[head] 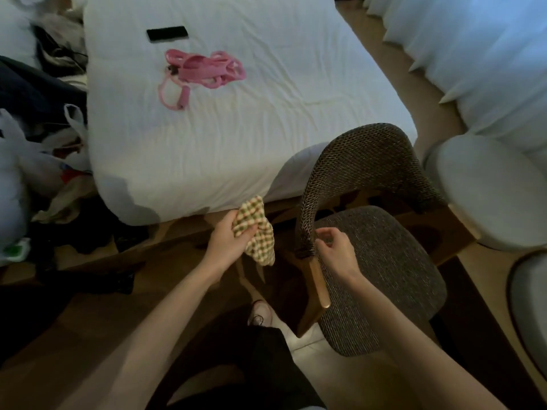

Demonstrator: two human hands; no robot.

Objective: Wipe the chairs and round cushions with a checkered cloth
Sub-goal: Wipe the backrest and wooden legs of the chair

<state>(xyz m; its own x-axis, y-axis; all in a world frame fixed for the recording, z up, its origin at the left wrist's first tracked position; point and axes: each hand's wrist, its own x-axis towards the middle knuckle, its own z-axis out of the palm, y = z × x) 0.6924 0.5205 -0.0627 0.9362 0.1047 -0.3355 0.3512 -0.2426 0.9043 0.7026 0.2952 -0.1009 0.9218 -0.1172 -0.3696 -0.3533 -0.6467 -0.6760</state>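
Green and cream squares cover the cloth (258,235), and it is bunched up in the left hand (226,242). The fingers (248,231) of that hand are curled round it and hold it tight. The cloth hangs in the air just beside the chair (384,261), on its left, and does not touch it. The right hand (336,251) is at the edge of the chair back (364,161), low down where the woven part meets the wood. Its fingers (325,232) are bent and close to that edge, but I cannot tell if they pinch it or only come near. The chair stands by the corner of the bed (251,137). A pale round cushion (488,199) sits to the right, near the chair, and part of another round thing shows lower down. On the bed lie a pink cord (204,69) and a flat black thing (167,33). I think the job is still near its start for this chair, because the cloth is not on it now. Nothing shows if any part was wiped. The seat, the back and the cushion all seem left to do.
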